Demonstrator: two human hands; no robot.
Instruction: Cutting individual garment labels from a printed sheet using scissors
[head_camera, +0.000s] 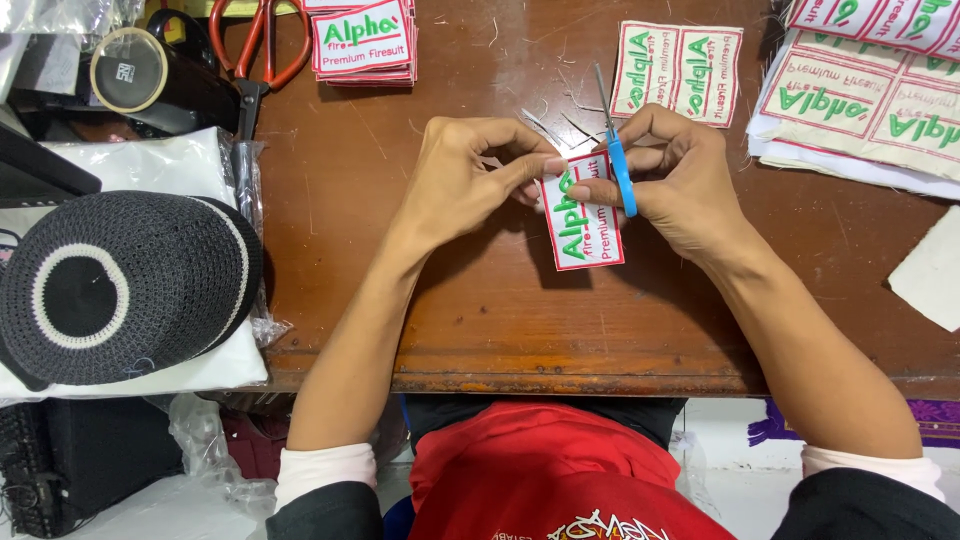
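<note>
Far left: a black crocheted cap (120, 285) with a pale ring on its crown, resting on white folded cloth (150, 170) in clear wrapping. Above it, a roll of clear tape (128, 68) lying against dark objects at the table's upper left corner.

Left of centre: large scissors with orange-red handles (255, 50), handles toward the top edge, blades pointing down along the edge of the wrapped cloth. Just beside them, a neat stack of finished patches (365, 42), white with a red border and green and red lettering.

Centre: the brown wooden table (480, 310), its near edge worn. The left hand (462, 180) pinches the upper left edge of a single embroidered patch (583, 222) between thumb and fingers. The patch is held just above the table, tilted so its lettering runs upward, between the two hands. Loose thread ends (560, 125) lie on the wood just beyond the hands.

Right of centre: the right hand (675, 175) is closed around small blue-handled snips (617, 155), blade tips pointing away from the person, while its fingers also touch the patch's upper right edge. Beyond it, an uncut strip of two patches (678, 70) lying flat.

Far right: larger uncut sheets of patches (865, 100), stacked and overlapping at the table's upper right corner; below them, a plain white scrap of fabric (932, 270) at the right edge.
</note>
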